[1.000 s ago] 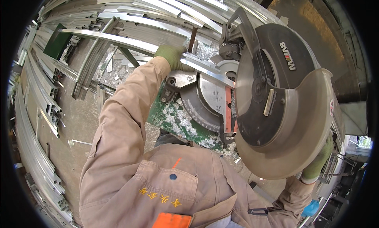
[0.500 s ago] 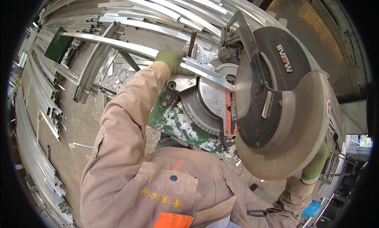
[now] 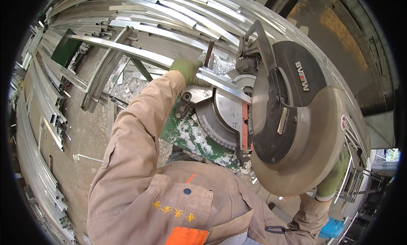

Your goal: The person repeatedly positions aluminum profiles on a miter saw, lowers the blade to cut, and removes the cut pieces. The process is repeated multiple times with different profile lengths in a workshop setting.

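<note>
Saw guard [image 3: 316, 143] and right hand [image 3: 334, 177] have shifted leftward in view; that hand's grip cannot be told behind the guard's edge. Left hand [image 3: 185, 71] clamps the metal bar [image 3: 146, 55], whose end lies over the saw table [image 3: 229, 112]; floor [image 3: 87, 132] stretches between left sleeve [image 3: 140, 122] and stacked profiles [image 3: 40, 177].

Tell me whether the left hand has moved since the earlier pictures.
No, no shift shows either way: the left hand keeps its place just left of the upright brown post.
</note>
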`<action>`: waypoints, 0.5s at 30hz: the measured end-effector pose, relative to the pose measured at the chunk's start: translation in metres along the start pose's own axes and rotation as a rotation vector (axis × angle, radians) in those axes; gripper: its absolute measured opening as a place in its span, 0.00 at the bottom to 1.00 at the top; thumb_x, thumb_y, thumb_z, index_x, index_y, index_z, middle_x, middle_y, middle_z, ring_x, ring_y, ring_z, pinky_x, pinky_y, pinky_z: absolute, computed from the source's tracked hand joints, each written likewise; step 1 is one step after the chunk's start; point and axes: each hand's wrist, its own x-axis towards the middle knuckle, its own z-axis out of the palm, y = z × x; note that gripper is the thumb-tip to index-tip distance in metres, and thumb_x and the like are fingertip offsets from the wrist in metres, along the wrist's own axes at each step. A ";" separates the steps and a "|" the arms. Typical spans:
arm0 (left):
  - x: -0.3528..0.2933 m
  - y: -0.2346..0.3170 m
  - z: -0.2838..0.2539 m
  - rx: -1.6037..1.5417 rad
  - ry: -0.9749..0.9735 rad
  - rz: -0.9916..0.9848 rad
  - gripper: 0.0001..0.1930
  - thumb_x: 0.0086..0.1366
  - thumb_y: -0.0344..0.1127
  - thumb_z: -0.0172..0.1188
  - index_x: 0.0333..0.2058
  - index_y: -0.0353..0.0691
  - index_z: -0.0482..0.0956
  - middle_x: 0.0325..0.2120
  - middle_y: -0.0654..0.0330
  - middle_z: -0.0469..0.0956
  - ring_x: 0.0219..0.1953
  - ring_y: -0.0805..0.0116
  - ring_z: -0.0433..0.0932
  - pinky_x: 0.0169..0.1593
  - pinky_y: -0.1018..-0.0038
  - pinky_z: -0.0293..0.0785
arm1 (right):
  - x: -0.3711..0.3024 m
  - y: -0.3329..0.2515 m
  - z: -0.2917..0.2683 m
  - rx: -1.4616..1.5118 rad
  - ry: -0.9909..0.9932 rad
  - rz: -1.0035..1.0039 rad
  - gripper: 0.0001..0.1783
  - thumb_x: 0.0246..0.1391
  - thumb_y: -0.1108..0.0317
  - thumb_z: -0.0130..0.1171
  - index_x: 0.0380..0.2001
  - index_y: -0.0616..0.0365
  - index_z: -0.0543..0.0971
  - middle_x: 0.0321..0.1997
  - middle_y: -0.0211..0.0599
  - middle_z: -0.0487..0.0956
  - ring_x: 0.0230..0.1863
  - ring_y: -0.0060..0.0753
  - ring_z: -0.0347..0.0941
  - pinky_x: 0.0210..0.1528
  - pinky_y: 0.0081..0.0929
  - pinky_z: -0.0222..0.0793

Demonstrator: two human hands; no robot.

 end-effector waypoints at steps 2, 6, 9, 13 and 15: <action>0.002 0.001 0.001 -0.009 0.003 0.006 0.67 0.48 0.96 0.81 0.76 0.52 0.88 0.59 0.47 0.97 0.66 0.38 0.94 0.68 0.51 0.89 | -0.007 0.001 0.003 -0.028 0.015 0.001 0.32 0.56 0.63 0.82 0.63 0.63 0.90 0.55 0.51 0.91 0.53 0.67 0.87 0.56 0.59 0.81; 0.002 -0.006 0.006 -0.010 0.021 0.020 0.68 0.48 0.97 0.80 0.76 0.52 0.89 0.58 0.47 0.98 0.65 0.38 0.95 0.67 0.51 0.90 | -0.007 -0.001 0.007 -0.013 0.028 -0.030 0.30 0.57 0.63 0.81 0.62 0.63 0.90 0.55 0.51 0.91 0.52 0.66 0.87 0.56 0.58 0.81; -0.001 0.000 0.001 -0.001 0.010 0.000 0.68 0.48 0.97 0.80 0.76 0.52 0.89 0.58 0.47 0.98 0.63 0.38 0.96 0.66 0.52 0.91 | -0.009 -0.008 0.006 -0.011 -0.008 0.019 0.30 0.57 0.64 0.81 0.62 0.63 0.90 0.55 0.50 0.91 0.53 0.66 0.87 0.57 0.58 0.81; -0.002 0.000 0.001 -0.017 0.019 0.007 0.68 0.47 0.97 0.80 0.76 0.53 0.89 0.57 0.46 0.98 0.62 0.38 0.96 0.66 0.52 0.91 | -0.019 -0.013 0.016 0.019 0.040 0.008 0.29 0.59 0.64 0.80 0.63 0.63 0.89 0.55 0.50 0.91 0.54 0.65 0.87 0.58 0.58 0.81; -0.002 0.000 0.002 -0.021 0.022 0.005 0.68 0.48 0.97 0.80 0.76 0.53 0.89 0.57 0.46 0.98 0.63 0.38 0.96 0.66 0.52 0.91 | -0.029 -0.015 0.024 0.024 0.059 0.016 0.29 0.60 0.65 0.79 0.63 0.63 0.89 0.56 0.49 0.91 0.55 0.65 0.87 0.58 0.57 0.81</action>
